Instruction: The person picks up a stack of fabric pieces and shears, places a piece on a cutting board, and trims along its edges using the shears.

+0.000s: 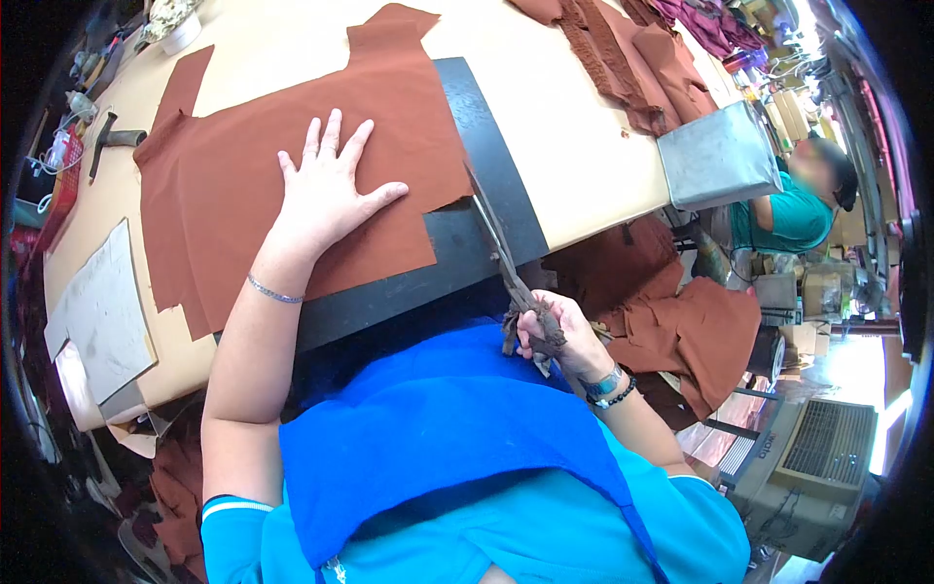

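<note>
My left hand (329,200) lies flat with fingers spread on a reddish-brown sheet of leather or cloth (229,219). Beneath that sheet is a black board (496,146), whose right and front margins show. My right hand (567,336) is closed around the dark, wrapped handles of a pair of long scissors (498,238). The scissor blades point away from me, their tips at the sheet's right edge, near a cut corner. Whether the blades are apart cannot be made out.
More brown pieces (632,73) lie at the table's (584,175) far right, near a grey metal block (715,156). A hammer (115,139) and a pale card (100,311) are at left. Brown material (681,331) hangs off to the right. Another person (803,209) sits beyond.
</note>
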### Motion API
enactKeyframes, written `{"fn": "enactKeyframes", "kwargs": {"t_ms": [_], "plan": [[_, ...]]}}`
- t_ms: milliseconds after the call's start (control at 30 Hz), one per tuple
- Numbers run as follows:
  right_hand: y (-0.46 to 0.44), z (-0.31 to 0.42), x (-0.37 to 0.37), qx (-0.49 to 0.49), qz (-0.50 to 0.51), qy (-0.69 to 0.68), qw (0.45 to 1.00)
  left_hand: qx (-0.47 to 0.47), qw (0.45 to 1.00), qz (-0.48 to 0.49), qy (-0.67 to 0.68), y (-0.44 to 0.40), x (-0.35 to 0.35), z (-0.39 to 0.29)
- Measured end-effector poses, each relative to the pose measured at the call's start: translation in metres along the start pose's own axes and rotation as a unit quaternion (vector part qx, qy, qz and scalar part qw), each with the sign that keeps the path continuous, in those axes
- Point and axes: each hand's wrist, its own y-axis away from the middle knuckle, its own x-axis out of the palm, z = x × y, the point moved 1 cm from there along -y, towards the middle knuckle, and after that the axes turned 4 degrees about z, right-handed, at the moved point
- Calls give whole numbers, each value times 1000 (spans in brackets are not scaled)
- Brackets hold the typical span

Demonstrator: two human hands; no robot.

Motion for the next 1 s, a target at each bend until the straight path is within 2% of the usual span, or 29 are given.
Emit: {"fn": "enactKeyframes", "kwargs": {"t_ms": [233, 433, 733, 867, 1000], "plan": [[0, -2, 5, -26, -7, -53, 998, -1, 1000, 24, -2, 0, -3, -2], [13, -1, 2, 27, -22, 24, 999, 0, 1000, 21, -9, 0, -2, -1], [-12, -7, -1, -43, 6, -28, 999, 33, 999, 7, -2, 7, -2, -6], [-6, -10, -3, -10, 9, -15, 1000, 6, 999, 41, -15, 7, -11, -16], [-3, -18, -2, -35, 15, -34, 999, 10, 999, 2, -32, 0, -3, -7]]}}
